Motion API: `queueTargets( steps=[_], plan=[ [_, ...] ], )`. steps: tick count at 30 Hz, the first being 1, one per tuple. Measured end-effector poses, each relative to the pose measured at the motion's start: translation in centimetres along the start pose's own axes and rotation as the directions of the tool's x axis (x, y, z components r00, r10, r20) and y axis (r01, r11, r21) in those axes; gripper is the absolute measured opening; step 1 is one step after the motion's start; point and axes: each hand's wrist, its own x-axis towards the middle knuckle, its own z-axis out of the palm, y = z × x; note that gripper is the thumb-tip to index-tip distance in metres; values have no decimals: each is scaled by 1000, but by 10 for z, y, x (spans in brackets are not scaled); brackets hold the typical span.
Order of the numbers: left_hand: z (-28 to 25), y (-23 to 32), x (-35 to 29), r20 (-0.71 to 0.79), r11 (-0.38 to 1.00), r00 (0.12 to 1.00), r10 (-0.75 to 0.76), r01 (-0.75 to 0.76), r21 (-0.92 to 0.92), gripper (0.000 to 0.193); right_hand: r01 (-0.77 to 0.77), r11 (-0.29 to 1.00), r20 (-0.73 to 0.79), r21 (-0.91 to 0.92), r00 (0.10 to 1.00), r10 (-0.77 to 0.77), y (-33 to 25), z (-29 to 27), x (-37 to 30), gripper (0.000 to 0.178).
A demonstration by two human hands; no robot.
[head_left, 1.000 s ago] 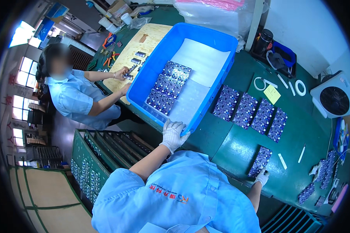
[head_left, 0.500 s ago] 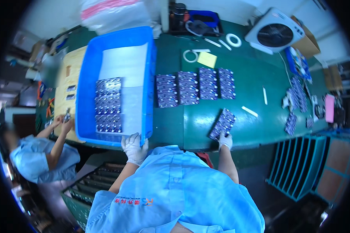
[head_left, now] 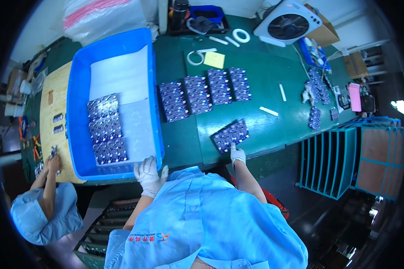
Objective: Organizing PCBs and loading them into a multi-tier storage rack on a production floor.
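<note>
My left hand, in a white glove, rests with its fingers spread over the near right corner of a blue plastic bin. Purple circuit board panels lie in a column on the white sheets lining the bin. At the near part of the green table, my gloved right hand pinches the near edge of a single circuit board panel, one finger lying on top; the thumb is hidden. That panel is tilted against a row of several similar panels standing farther back, right of the bin.
A yellow note, tape rolls and white strips lie on the table. A fan stands at the back right; more panels lie below it. Teal racks stand at the right. Another person works at the left.
The panel at my right hand has turned to lie more crosswise, and the hand has shifted with it. My left hand stays on the bin's corner. The whole view has swung.
</note>
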Motion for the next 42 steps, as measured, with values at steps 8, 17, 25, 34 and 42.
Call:
queueTargets(
  steps=[8, 17, 25, 34, 42],
  plan=[
    [-1, 15, 6, -107, 994, 990, -95, 100, 37, 43, 292, 945, -320, 144, 918, -235, -36, -99, 37, 49],
    [21, 21, 1, -234, 925, 939, -250, 304, 230, 37, 567, 822, 132, -60, 820, -557, -45, -75, 107, 74],
    [13, 50, 37, -229, 874, 931, -285, 350, 335, 39, 342, 802, 240, 489, 831, -501, -40, -77, 115, 44],
    [4, 42, 19, -223, 880, 898, -380, 425, 212, 38, 170, 880, 356, 444, 868, -347, -72, -11, 74, 58],
    [-20, 41, 18, -43, 890, 895, -444, 446, 94, 52, 137, 900, 429, 413, 843, -325, -109, 37, 31, 61]
  ],
)
